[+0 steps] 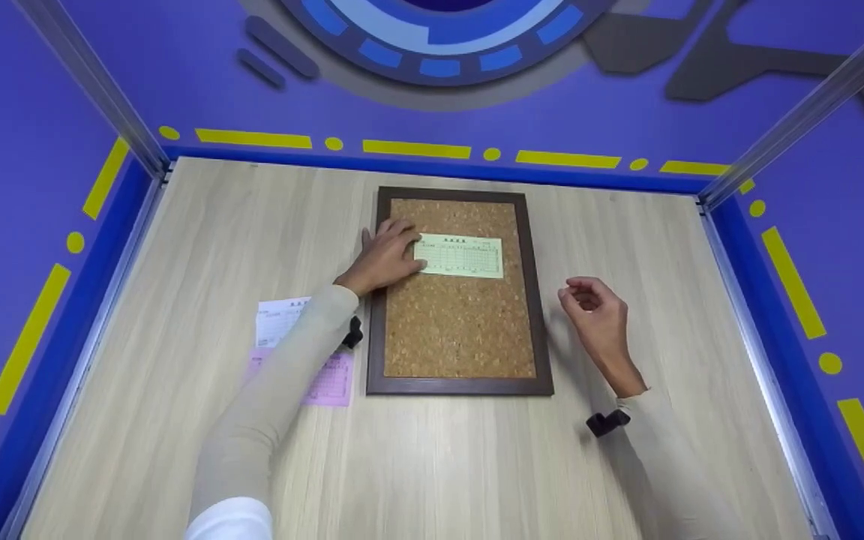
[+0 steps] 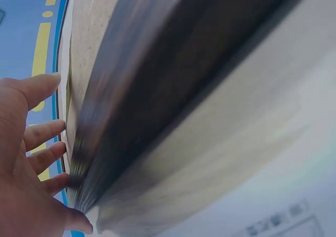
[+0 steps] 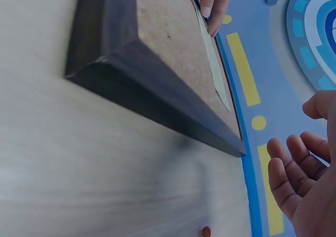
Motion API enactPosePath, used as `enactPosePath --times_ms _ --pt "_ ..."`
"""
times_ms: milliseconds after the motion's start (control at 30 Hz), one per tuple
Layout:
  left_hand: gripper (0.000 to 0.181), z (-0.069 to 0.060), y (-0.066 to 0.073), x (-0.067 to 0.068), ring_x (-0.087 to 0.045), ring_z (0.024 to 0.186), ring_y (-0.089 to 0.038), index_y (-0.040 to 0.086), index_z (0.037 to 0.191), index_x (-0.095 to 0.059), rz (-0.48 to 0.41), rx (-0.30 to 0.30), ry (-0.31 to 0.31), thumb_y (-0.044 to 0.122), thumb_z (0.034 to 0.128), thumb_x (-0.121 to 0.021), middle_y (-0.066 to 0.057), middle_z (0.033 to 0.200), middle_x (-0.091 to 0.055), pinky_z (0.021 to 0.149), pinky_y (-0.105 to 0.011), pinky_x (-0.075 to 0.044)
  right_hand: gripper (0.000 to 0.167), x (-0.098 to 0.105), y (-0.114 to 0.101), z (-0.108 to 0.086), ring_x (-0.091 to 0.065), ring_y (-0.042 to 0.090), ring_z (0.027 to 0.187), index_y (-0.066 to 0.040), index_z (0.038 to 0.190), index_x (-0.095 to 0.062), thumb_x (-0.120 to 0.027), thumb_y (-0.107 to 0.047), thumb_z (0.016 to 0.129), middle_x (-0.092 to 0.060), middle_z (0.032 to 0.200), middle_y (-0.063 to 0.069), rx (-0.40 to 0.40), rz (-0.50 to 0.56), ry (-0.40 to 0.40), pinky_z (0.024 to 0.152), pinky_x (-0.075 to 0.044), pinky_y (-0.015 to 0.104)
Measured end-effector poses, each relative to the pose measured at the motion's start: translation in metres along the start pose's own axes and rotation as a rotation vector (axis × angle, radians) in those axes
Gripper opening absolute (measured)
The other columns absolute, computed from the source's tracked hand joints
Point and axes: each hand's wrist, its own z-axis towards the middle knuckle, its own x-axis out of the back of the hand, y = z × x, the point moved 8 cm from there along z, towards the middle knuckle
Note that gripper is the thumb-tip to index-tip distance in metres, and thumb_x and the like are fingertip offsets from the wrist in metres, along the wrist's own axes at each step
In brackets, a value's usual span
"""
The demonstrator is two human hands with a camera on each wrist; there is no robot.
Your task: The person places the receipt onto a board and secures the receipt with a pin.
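A pale green printed slip (image 1: 459, 256) lies across the upper part of a cork board (image 1: 459, 330) with a dark brown frame. My left hand (image 1: 385, 256) reaches over the board's left side, thumb and fingertips at the slip's left edge, fingers spread. In the left wrist view, that left hand (image 2: 26, 158) is beside the frame (image 2: 131, 69). To the right of the board, my right hand (image 1: 598, 309) hovers with loosely bent fingers. The right wrist view shows nothing in the right hand (image 3: 310, 168), with a gap between thumb and fingers.
Left of the board, a white printed slip (image 1: 274, 322) and a purple printed slip (image 1: 333, 381) lie partly under my left forearm. A small red object (image 3: 206, 231), too small to identify, shows on the wooden table (image 1: 447, 465). Blue walls enclose the table.
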Motion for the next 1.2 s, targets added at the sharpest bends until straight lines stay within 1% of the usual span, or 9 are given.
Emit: enactPosePath --times_ms 100,167,367,600,767,967,1033,1133,1200 --pt "0.063 -0.003 0.003 0.001 -0.027 0.163 -0.037 0.006 0.151 -0.064 -0.003 0.008 -0.009 0.041 0.1003 -0.077 -0.012 0.168 -0.046 0.121 -0.086 -0.014 0.016 0.003 0.004 -0.002 -0.068 0.013 0.081 0.013 0.11 -0.075 -0.078 0.008 0.095 -0.075 0.098 0.027 -0.005 -0.002 0.005 0.076 -0.052 0.017" --pt "0.063 -0.007 0.007 0.004 -0.026 0.164 -0.036 0.005 0.152 -0.063 -0.007 0.014 -0.018 0.039 0.1007 -0.077 -0.012 0.169 -0.045 0.123 -0.084 -0.014 0.016 0.005 0.007 -0.003 -0.068 0.014 0.082 0.012 0.11 -0.075 -0.078 0.008 0.095 -0.075 0.098 0.027 -0.004 -0.003 0.008 0.075 -0.052 0.017" --pt "0.064 -0.009 0.006 0.003 -0.024 0.165 -0.034 0.008 0.154 -0.061 0.017 0.02 -0.021 0.042 0.1023 -0.076 -0.01 0.172 -0.042 0.124 -0.081 -0.015 0.017 0.01 0.013 -0.006 -0.068 0.014 0.085 0.012 0.112 -0.075 -0.078 0.008 0.096 -0.076 0.101 0.028 -0.009 0.002 0.012 0.077 -0.052 0.017" --pt "0.07 -0.01 0.003 -0.002 -0.017 0.167 -0.033 0.009 0.155 -0.058 -0.008 0.032 -0.048 0.045 0.0986 -0.078 -0.01 0.175 -0.037 0.127 -0.079 -0.005 0.019 0.015 0.019 -0.008 -0.067 0.011 0.087 0.012 0.113 -0.075 -0.079 0.008 0.096 -0.076 0.103 0.028 -0.019 -0.019 0.016 0.078 -0.05 0.014" --pt "0.072 -0.011 0.001 -0.003 -0.016 0.168 -0.033 0.01 0.156 -0.056 -0.015 0.032 -0.045 0.044 0.0975 -0.079 -0.009 0.175 -0.035 0.127 -0.08 -0.002 0.02 0.018 0.022 -0.01 -0.068 0.012 0.088 0.015 0.114 -0.074 -0.078 0.009 0.095 -0.075 0.103 0.03 -0.01 -0.02 0.014 0.078 -0.051 0.014" --pt "0.071 -0.012 0.002 -0.004 -0.018 0.167 -0.033 0.01 0.155 -0.056 -0.006 0.022 -0.031 0.044 0.0968 -0.08 -0.01 0.174 -0.037 0.126 -0.08 -0.003 0.019 0.022 0.025 -0.014 -0.069 0.022 0.082 0.015 0.113 -0.073 -0.077 0.012 0.095 -0.073 0.103 0.031 -0.016 0.03 0.013 0.065 -0.056 0.013" --pt "0.071 -0.012 0.002 -0.004 -0.019 0.167 -0.033 0.01 0.155 -0.056 0.001 0.019 -0.029 0.044 0.097 -0.08 -0.01 0.174 -0.038 0.127 -0.079 -0.003 0.019 0.023 0.028 -0.015 -0.07 0.023 0.081 0.015 0.114 -0.073 -0.077 0.012 0.095 -0.073 0.104 0.031 -0.023 0.034 0.012 0.064 -0.057 0.013" --pt "0.071 -0.012 0.002 -0.004 -0.019 0.167 -0.034 0.01 0.156 -0.056 0.01 0.012 -0.025 0.044 0.0976 -0.08 -0.01 0.174 -0.038 0.127 -0.079 -0.003 0.021 0.026 0.031 -0.016 -0.069 0.026 0.085 0.015 0.116 -0.073 -0.077 0.01 0.096 -0.074 0.108 0.031 -0.027 -0.01 0.013 0.07 -0.058 0.017" --pt "0.071 -0.012 0.002 -0.005 -0.018 0.167 -0.034 0.01 0.156 -0.056 0.008 0.009 -0.024 0.044 0.0982 -0.079 -0.009 0.174 -0.037 0.127 -0.079 -0.003 0.023 0.027 0.034 -0.018 -0.069 0.03 0.092 0.016 0.117 -0.073 -0.078 0.008 0.096 -0.074 0.111 0.031 -0.029 -0.046 0.013 0.08 -0.059 0.027"
